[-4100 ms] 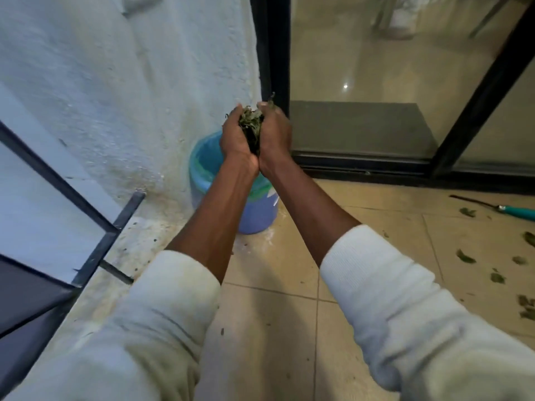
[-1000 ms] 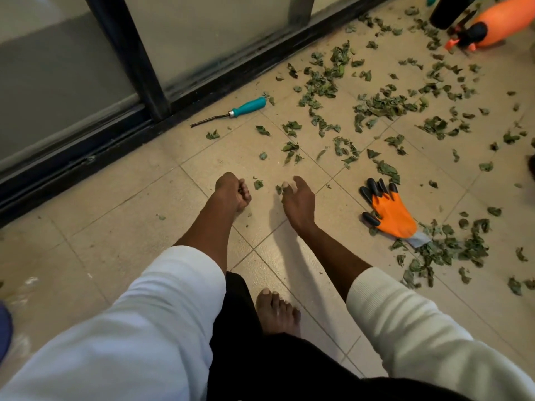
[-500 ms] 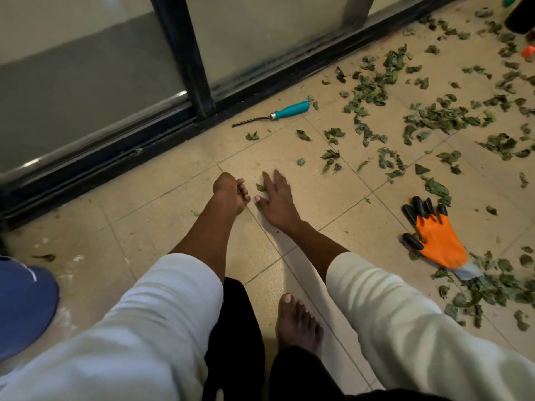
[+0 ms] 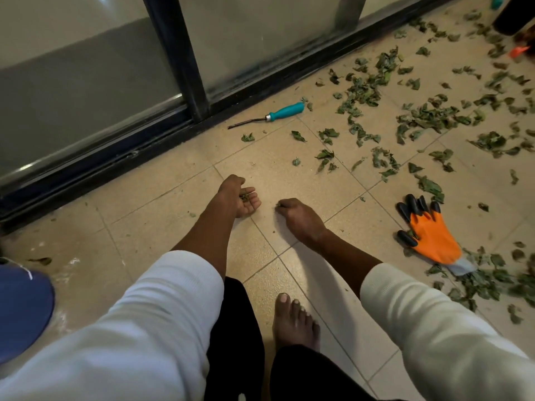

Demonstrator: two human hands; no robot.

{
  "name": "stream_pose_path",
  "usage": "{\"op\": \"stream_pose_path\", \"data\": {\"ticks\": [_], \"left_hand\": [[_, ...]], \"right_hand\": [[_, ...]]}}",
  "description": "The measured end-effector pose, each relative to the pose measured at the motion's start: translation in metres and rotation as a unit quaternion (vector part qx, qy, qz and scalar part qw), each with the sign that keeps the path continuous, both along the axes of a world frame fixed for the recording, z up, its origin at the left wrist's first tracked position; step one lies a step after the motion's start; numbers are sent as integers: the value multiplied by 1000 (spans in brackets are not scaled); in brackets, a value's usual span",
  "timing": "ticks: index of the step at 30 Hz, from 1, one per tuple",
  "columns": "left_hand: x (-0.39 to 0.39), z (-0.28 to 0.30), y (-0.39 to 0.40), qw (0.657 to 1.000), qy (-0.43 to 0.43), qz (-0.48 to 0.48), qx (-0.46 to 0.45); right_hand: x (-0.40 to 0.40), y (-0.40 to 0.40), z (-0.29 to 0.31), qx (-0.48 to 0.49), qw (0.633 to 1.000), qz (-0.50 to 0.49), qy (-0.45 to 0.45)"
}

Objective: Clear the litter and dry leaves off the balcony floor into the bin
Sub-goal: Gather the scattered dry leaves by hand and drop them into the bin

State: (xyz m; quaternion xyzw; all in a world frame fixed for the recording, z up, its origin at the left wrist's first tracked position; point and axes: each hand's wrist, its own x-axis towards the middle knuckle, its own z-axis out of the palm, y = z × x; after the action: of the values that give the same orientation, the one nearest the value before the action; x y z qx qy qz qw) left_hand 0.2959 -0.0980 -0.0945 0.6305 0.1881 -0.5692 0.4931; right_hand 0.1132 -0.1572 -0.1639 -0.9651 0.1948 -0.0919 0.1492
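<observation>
Head view, nearest you: your bare foot (image 4: 295, 322) stands on the tiled floor (image 4: 162, 204), with the blue bin (image 4: 20, 311) at the near left edge. Further out, your left hand (image 4: 238, 195) lies palm up, fingers curled round a few leaf scraps (image 4: 245, 197), while your right hand (image 4: 301, 218) curls its fingers down, tips on the tile. Beyond lie an orange glove (image 4: 431, 235), scattered dry leaves (image 4: 428, 117) and a teal-handled tool (image 4: 272, 114) by the door track (image 4: 115, 166).

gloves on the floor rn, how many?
1. The orange glove with black fingertips lies on the tiles to the right of the right hand, its cuff among the leaves. A second one may be out of frame.
</observation>
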Motion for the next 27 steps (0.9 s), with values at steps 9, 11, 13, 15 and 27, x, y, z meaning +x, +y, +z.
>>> {"op": "stream_pose_path", "data": {"ticks": [9, 11, 13, 15, 27], "left_hand": [[-49, 1, -38, 995, 68, -25, -62], [-56, -1, -45, 996, 68, -7, -65], [-60, -7, -51, 995, 63, -6, -75], [-61, -11, -53, 995, 61, -15, -77], [-50, -15, -100, 988, 62, 69, -122]], "right_hand": [[25, -1, 72, 291, 917, -251, -109], [45, 7, 74, 280, 928, -236, -66], [17, -2, 71, 287, 933, -214, -38], [-87, -50, 44, 183, 959, -211, 42], [-2, -127, -5, 299, 863, -405, -50]]}}
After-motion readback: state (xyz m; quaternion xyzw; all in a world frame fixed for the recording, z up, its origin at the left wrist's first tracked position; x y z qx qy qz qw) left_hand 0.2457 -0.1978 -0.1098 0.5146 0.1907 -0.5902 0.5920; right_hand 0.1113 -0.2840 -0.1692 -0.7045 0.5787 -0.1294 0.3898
